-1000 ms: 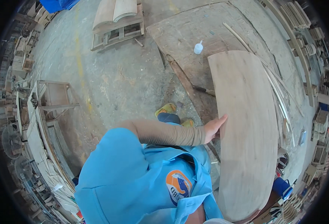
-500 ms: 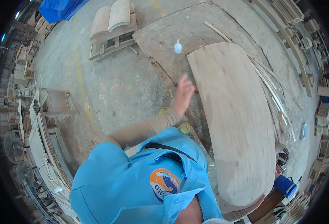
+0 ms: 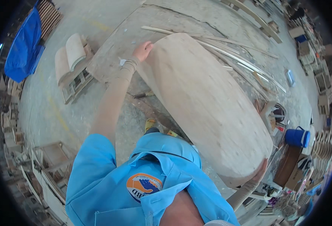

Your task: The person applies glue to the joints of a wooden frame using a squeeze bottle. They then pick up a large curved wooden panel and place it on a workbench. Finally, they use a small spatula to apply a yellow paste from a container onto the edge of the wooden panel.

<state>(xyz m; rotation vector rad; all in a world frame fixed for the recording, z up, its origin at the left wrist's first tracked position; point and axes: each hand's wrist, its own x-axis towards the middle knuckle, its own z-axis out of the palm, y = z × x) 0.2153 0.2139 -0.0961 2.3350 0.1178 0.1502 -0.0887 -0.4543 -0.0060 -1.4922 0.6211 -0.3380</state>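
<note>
A long, pale, curved wooden panel with rounded ends lies slantwise before me, from far left to near right. My left hand is at its far left corner, fingers bent against the edge. At the near right end, my right hand holds the rim, its fingers partly hidden by the panel. Beside my left wrist a small white bottle shows in part. On the floor left of the panel lies a dark-ended tool whose kind I cannot make out.
Long wooden strips lie beyond the panel. Curved wooden pieces rest on a low wooden stand at the left. A blue cooler jug and a brown cardboard box stand at the right. A blue tarp hangs far left.
My left hand has moved forward and left from mid-air to the panel's far corner. The panel now appears turned, its far end further left. My right hand stays at its near end.
</note>
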